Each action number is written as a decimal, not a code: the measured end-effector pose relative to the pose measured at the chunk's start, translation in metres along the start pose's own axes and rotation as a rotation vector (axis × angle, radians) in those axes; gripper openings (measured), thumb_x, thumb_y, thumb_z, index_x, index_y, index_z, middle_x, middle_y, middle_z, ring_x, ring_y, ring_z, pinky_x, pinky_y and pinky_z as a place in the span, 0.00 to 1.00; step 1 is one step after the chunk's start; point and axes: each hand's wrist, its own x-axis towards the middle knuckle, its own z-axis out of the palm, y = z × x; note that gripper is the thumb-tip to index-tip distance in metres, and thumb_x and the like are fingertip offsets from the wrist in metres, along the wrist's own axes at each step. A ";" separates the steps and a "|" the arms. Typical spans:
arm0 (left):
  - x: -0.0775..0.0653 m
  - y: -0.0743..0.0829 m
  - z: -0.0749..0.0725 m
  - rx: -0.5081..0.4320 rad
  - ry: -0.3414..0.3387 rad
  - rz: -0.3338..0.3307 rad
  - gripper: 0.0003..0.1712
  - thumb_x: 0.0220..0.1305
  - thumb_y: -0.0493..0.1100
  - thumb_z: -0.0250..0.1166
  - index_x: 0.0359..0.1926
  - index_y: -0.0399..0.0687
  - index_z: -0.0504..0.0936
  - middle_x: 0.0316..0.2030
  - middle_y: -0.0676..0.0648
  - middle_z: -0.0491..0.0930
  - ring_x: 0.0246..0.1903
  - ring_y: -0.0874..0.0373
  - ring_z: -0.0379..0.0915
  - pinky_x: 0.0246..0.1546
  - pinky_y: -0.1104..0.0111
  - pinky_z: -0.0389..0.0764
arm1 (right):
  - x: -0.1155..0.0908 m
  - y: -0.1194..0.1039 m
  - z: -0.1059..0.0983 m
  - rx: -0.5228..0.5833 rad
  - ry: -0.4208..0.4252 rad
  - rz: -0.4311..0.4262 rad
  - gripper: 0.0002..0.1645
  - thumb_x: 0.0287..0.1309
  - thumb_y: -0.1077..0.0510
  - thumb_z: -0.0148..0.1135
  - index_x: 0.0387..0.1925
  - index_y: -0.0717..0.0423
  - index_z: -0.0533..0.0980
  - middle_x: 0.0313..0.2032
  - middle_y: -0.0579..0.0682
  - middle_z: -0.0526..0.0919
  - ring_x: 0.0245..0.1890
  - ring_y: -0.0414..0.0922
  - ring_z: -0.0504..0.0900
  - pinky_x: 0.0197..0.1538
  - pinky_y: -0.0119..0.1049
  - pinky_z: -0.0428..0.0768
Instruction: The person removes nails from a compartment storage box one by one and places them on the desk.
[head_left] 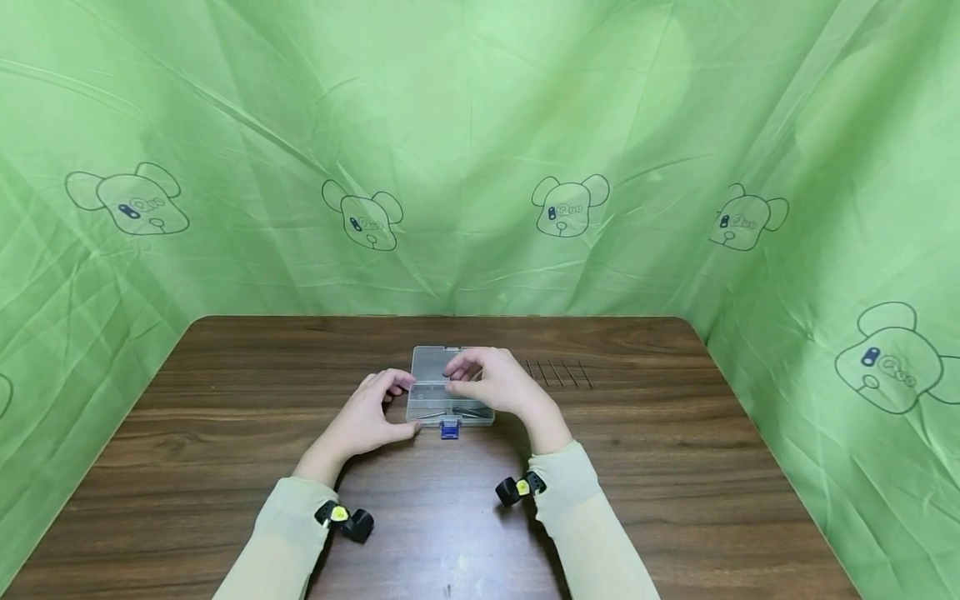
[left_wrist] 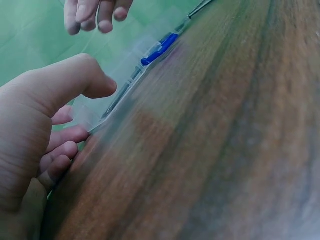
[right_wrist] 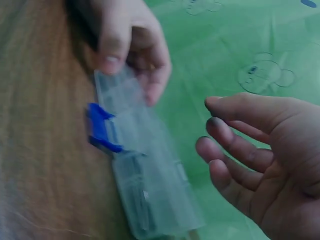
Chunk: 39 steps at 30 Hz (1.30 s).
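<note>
**Left hand (head_left: 367, 417) steadies, right hand (head_left: 498, 382) hovers at the box (head_left: 432, 397)!**

Here I am, box at the centre of the head view, a little below the middle, flat on the tabletop (head_left: 675, 467). My left hand holds its left end, thumb at the near corner, fingers along the side. My right hand hangs over the right half, thumb and fingertips parted, nothing showing between them.

I'd call this the filling step: dark, thin rods (head_left: 557, 372) lie in a slanted row right of the box, about five of them, and slim metal pieces (head_left: 472, 412) already sit in the near compartments. If so, the next move calls for swinging my right hand over to that row and pinching one by its shaft, while my left keeps this light box from sliding.

And what a box! Clear, slightly frosted plastic, shallow, split by thin walls, with a bright blue latch (head_left: 449, 430) jutting from the near edge. The plainer far section (head_left: 431, 365) looks like its lid, laid back. In the right wrist view it all blurs, so I can't tell the pieces' exact shape.
</note>
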 end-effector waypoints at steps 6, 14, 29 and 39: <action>0.000 0.002 -0.002 -0.012 -0.001 0.005 0.40 0.49 0.49 0.87 0.63 0.49 0.81 0.52 0.52 0.82 0.54 0.54 0.75 0.56 0.55 0.80 | 0.005 -0.001 0.015 -0.064 -0.027 -0.061 0.10 0.65 0.60 0.78 0.46 0.55 0.88 0.39 0.44 0.90 0.42 0.41 0.88 0.51 0.40 0.87; -0.002 0.001 -0.003 -0.013 0.004 0.005 0.39 0.50 0.49 0.87 0.62 0.48 0.81 0.53 0.52 0.82 0.54 0.53 0.74 0.55 0.55 0.80 | 0.008 -0.004 0.032 -0.187 -0.048 -0.115 0.07 0.64 0.60 0.80 0.43 0.52 0.90 0.42 0.45 0.92 0.46 0.43 0.87 0.52 0.36 0.85; -0.002 0.000 0.000 -0.017 0.006 0.004 0.39 0.51 0.48 0.87 0.62 0.50 0.81 0.53 0.53 0.82 0.55 0.53 0.74 0.55 0.56 0.80 | 0.012 0.000 0.045 -0.258 -0.094 -0.128 0.03 0.62 0.62 0.80 0.38 0.51 0.93 0.42 0.46 0.90 0.47 0.43 0.87 0.56 0.35 0.84; 0.000 0.003 -0.001 -0.028 0.000 -0.001 0.40 0.50 0.47 0.87 0.63 0.48 0.81 0.53 0.53 0.82 0.55 0.53 0.74 0.56 0.56 0.79 | 0.015 0.004 0.044 -0.363 -0.138 -0.169 0.03 0.61 0.59 0.81 0.37 0.51 0.94 0.40 0.45 0.90 0.44 0.41 0.88 0.55 0.34 0.84</action>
